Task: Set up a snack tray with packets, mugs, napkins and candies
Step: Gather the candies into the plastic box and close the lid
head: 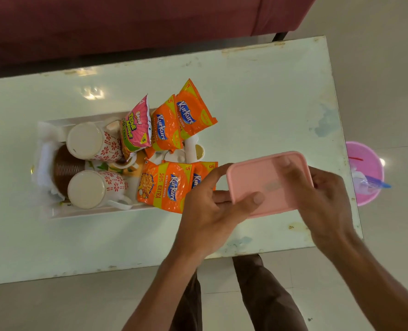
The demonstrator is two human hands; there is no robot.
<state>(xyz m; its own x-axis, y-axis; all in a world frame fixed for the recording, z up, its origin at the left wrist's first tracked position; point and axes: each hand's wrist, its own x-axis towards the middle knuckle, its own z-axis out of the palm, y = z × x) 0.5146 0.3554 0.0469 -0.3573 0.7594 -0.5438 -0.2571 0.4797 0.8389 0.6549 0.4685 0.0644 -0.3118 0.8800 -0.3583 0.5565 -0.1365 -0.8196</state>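
A white tray [55, 212] lies on the pale table [258, 91]. In it stand two upturned white mugs with red flowers [88, 139] [90, 188], a brown cup [64, 168] and white napkins [43, 161] at the left end. Several orange snack packets [161, 185] [192, 111] and a pink packet [136, 126] fill the right end. I hold a pink lidded box [267, 180] above the table just right of the tray. My left hand [210, 209] grips its near left edge, and my right hand [322, 194] grips its right side.
A dark red sofa [126, 22] runs along the table's far edge. On the floor at the right stands a pink bucket [368, 163] with scraps in it. The table's near edge is just below my hands, with my legs [265, 295] under it.
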